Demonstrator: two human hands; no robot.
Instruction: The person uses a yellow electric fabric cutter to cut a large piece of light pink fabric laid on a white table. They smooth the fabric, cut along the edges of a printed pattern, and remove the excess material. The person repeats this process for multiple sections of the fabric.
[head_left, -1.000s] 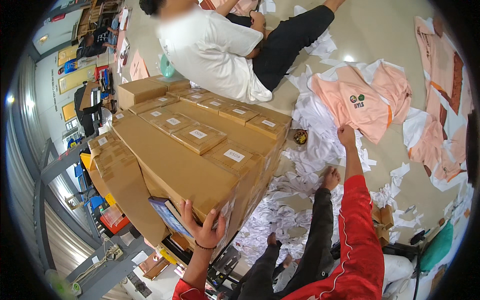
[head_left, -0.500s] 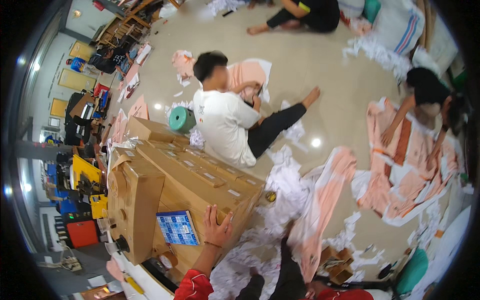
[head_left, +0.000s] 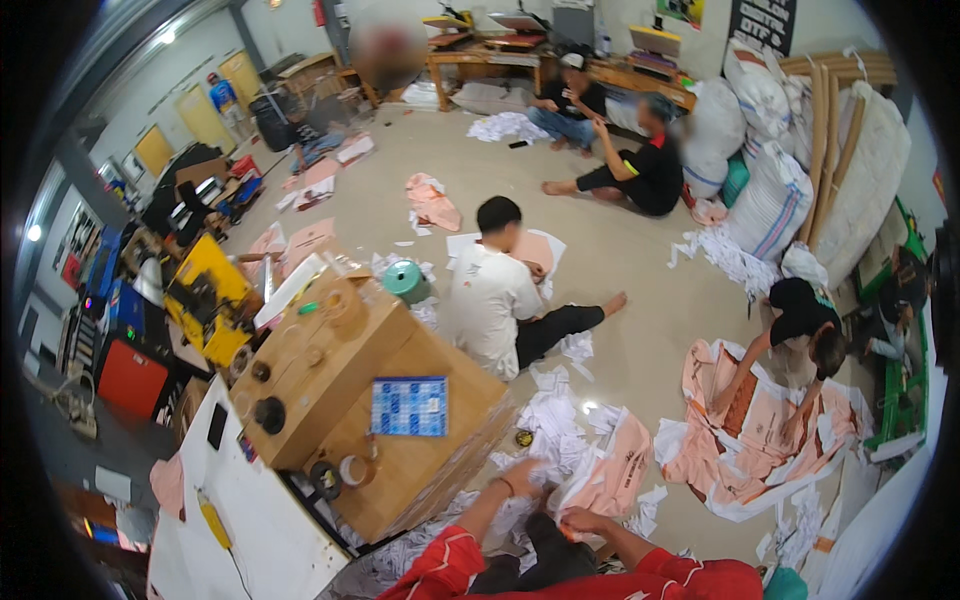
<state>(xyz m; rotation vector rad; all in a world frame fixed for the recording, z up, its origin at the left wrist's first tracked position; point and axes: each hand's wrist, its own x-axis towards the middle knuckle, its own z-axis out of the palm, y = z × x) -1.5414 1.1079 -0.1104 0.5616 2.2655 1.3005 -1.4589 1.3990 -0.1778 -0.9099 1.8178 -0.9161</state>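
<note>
A peach garment [head_left: 612, 468] with a dark print lies on the floor in front of me, partly over loose white paper [head_left: 556, 418]. My right hand [head_left: 583, 522] grips its near edge. My left hand [head_left: 520, 474] reaches down to the white paper at the garment's left side, close to the corner of a cardboard box stack [head_left: 420, 478]. Its fingers are too small to show whether they hold anything. Both my sleeves are red.
A blue printed sheet [head_left: 408, 405] and tape rolls [head_left: 340, 470] lie on the boxes. A person in a white shirt [head_left: 492, 305] sits beyond them by a teal roll [head_left: 405, 280]. At right, another person [head_left: 800, 318] bends over peach garments [head_left: 760, 440]. White sacks [head_left: 770, 200] stand behind.
My left hand has come off the side of the box stack and dropped to the floor by the garment. The view has lifted from the floor to the whole room.
</note>
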